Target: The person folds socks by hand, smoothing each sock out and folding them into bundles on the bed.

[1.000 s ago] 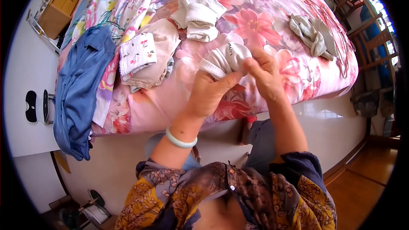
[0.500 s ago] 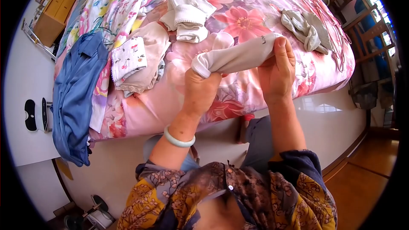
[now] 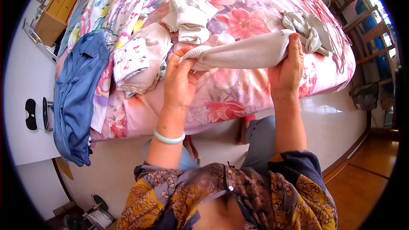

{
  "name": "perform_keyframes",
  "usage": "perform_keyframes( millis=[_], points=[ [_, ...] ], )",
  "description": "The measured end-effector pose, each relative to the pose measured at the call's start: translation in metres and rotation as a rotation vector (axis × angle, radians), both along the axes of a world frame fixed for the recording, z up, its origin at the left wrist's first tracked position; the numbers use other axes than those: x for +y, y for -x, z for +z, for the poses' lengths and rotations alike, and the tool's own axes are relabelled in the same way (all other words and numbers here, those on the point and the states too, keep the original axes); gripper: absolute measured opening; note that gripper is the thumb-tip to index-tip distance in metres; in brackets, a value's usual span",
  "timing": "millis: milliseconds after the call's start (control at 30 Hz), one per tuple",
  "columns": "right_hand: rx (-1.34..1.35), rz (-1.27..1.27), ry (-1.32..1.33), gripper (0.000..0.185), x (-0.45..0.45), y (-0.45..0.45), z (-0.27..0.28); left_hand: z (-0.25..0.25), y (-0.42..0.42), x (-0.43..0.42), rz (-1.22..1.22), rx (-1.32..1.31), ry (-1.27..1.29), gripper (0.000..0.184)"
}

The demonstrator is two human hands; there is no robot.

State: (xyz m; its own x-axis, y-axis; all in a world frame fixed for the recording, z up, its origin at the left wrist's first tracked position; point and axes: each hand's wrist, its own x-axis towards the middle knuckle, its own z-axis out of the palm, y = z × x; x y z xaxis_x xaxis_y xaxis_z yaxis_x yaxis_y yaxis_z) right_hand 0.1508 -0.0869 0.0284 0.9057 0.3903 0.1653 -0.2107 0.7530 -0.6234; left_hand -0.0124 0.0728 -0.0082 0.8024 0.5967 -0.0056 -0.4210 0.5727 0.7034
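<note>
Pink and flower-printed, a bed [image 3: 149, 113] is seen before a person in a patterned top [image 3: 147, 198]. Above the bed's near edge, a white sock [image 3: 243, 54] is stretched crosswise between two bare hands. Its ribbed cuff is pinched between the thumb and fingers of the left hand [image 3: 180, 83]; a pale bracelet [image 3: 169, 138] is worn above that wrist. Its other end, marked with a little dark lettering, is clasped by the right hand [image 3: 287, 70], whose thumb is upright while the other fingers are largely hidden. Because both ends are gripped well apart, the fabric is held nearly straight, seemingly so that it lies smooth.

At the bed's left edge, a blue garment [image 3: 79, 98] is draped downward, perhaps to spare it creases. Just inside that edge, a beige folded pile [image 3: 154, 46] is topped by a cherry-print cloth [image 3: 131, 58], presumably stacked for compactness. Toward the bed's middle, a white folded bundle [image 3: 189, 17] is laid. Near the bed's right edge, a crumpled grey cloth [image 3: 306, 30] is placed beside reddish cords [image 3: 341, 44], possibly so that it is not mixed with the folded things.
</note>
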Motion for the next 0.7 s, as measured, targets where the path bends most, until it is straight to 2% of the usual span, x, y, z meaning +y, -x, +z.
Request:
perform_keyframes(
  millis=[67, 167, 267, 367, 400, 500, 633, 700],
  points=[
    [0.101, -0.028, 0.019, 0.021, 0.003, -0.001, -0.005, -0.001, 0.000, 0.000, -0.066, -0.013, 0.080, 0.024],
    [0.108, 0.013, 0.028, 0.023, 0.006, 0.005, -0.006, -0.010, -0.004, 0.002, -0.069, 0.007, 0.266, 0.025],
    [0.138, 0.057, 0.086, 0.025, 0.010, 0.014, 0.000, -0.006, -0.002, 0.000, -0.065, -0.118, 0.386, 0.026],
    [0.177, 0.118, 0.042, 0.025, 0.010, 0.009, -0.004, -0.008, 0.003, 0.003, -0.206, -0.206, 0.405, 0.025],
    [0.226, 0.120, 0.069, 0.024, 0.007, 0.005, -0.004, 0.005, -0.001, -0.006, -0.096, -0.049, 0.281, 0.024],
    [0.330, 0.218, 0.028, 0.025, 0.003, -0.016, -0.022, 0.005, 0.003, -0.004, -0.014, 0.051, 0.032, 0.023],
    [0.267, 0.235, 0.128, 0.023, 0.002, -0.022, -0.027, 0.018, 0.017, 0.004, -0.172, 0.196, -0.135, 0.021],
    [0.190, 0.214, 0.184, 0.021, 0.001, -0.021, -0.025, 0.011, 0.017, 0.004, -0.204, 0.148, -0.146, 0.018]
  ],
)
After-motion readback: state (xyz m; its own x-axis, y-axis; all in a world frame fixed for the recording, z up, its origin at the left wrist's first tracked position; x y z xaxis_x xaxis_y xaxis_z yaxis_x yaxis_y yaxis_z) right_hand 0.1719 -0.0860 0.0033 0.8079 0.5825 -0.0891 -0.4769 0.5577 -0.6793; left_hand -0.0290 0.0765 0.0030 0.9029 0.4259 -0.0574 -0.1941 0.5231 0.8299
